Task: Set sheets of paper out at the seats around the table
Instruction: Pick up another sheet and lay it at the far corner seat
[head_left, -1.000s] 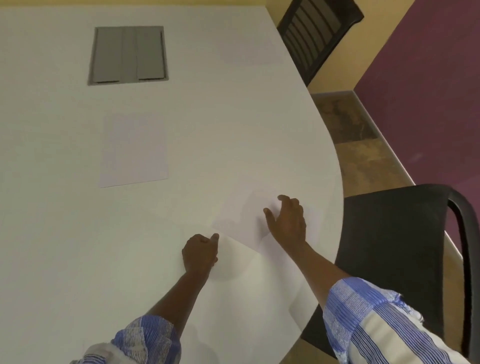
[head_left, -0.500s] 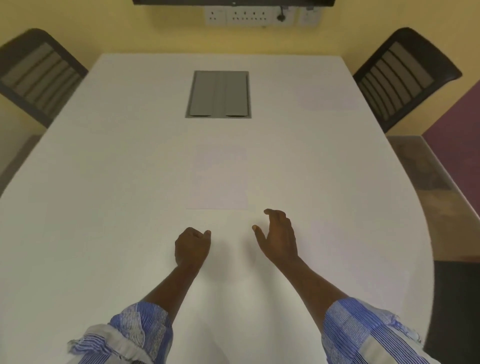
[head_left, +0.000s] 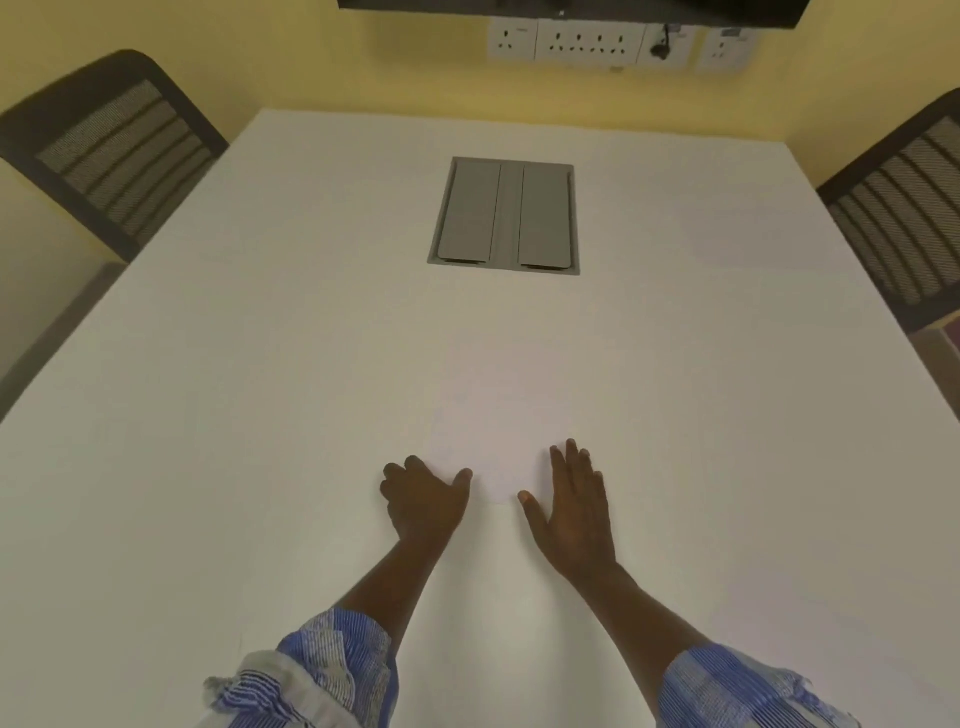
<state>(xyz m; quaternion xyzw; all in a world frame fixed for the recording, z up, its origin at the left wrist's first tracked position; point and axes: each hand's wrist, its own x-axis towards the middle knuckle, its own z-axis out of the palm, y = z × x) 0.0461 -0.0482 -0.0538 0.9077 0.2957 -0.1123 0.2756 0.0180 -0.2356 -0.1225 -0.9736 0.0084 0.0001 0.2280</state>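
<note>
Faintly, a sheet of paper (head_left: 493, 436) seems to lie on the bench (head_left: 208, 415) between the left hand (head_left: 423, 501) and right hand (head_left: 574, 506). Both hands' fingers (head_left: 569, 457) are spread, gripping nothing; flat palms could skid or crease it.

Meeting room: table (head_left: 260, 415), chairs (head_left: 114, 140)

Soft even indoor light, faint shadows, slight blur, wide-angle edge distortion

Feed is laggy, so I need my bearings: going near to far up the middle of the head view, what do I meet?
Sleeves → left hand and right hand → paper stack → grey cable hatch → wall sockets.
</note>
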